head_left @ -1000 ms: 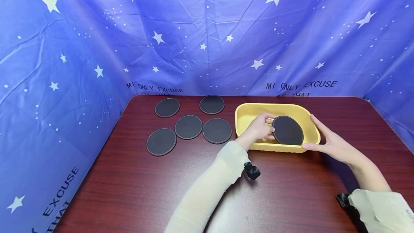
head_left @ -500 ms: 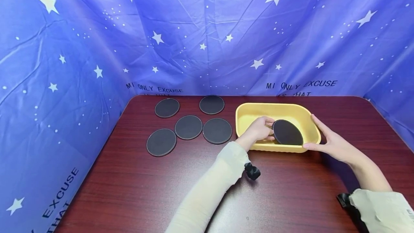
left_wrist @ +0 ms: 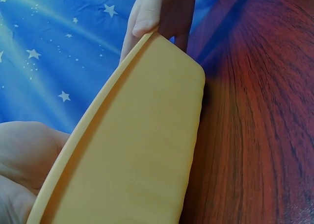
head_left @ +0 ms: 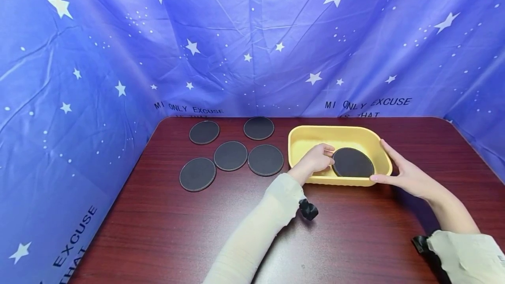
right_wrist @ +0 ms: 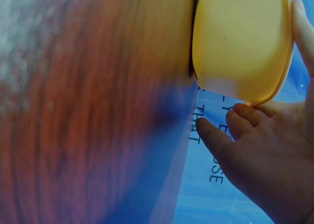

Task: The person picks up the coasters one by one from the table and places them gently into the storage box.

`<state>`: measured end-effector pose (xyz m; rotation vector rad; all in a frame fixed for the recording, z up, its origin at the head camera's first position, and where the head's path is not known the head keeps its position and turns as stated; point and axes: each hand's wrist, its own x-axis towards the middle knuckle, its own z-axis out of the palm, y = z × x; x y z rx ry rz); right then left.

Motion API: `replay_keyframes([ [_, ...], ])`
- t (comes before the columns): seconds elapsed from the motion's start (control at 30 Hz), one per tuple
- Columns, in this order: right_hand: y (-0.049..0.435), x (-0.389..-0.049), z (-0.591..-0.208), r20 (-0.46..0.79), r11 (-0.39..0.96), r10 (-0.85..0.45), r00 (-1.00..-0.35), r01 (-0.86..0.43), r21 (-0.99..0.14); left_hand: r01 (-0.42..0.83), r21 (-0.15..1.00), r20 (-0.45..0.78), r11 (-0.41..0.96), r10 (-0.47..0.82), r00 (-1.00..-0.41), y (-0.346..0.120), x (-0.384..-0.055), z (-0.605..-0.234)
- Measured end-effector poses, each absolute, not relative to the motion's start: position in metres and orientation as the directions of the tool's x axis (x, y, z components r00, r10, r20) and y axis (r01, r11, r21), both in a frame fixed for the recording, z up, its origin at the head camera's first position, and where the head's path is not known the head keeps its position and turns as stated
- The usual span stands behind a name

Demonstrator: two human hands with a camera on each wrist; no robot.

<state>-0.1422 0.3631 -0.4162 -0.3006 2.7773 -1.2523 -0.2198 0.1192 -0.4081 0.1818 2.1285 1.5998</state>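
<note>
A yellow plastic bin (head_left: 333,133) stands at the right side of the table. Inside, toward its right end, lies a round black coaster (head_left: 353,162) with a stitched edge, its near side hidden by the front wall. My left hand (head_left: 318,157) reaches over the front rim into the bin, fingers loosely extended and fingertips right at the coaster's left edge. In the left wrist view the bin's wall hides most of that hand. My right hand (head_left: 404,173) holds the bin's right end, thumb on the front corner of the rim and fingers spread along the end wall.
Several matching coasters (head_left: 230,156) lie flat and apart on the dark red wooden table (head_left: 158,222), left of the bin. A blue star-patterned curtain (head_left: 221,47) hangs behind the table and along its sides.
The coaster in the bin has gone from tilted up beside my left fingers to lying low inside. My left hand has lowered slightly. My right hand has stayed on the bin.
</note>
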Motion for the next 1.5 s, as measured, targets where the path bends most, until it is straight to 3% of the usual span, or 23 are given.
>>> replay_keyframes([
  [0.8,0.362,-0.1428,-0.414,-0.023,0.655,-0.204,-0.979,-0.119,-0.746,-0.155,0.933,-0.268,0.325,0.339,-0.902,0.1159,-0.2193,-0.4064],
  [1.13,0.3622,-0.1445,-0.4126,-0.03,0.658,-0.204,-0.979,-0.114,-0.744,-0.133,0.972,-0.203,0.194,0.411,-0.889,0.1142,-0.2198,-0.4074],
  [1.5,0.3607,-0.1451,-0.4093,-0.061,0.657,-0.206,-0.977,-0.092,-0.748,0.043,0.992,-0.021,0.116,0.5,-0.866,0.1101,-0.2216,-0.4082],
])
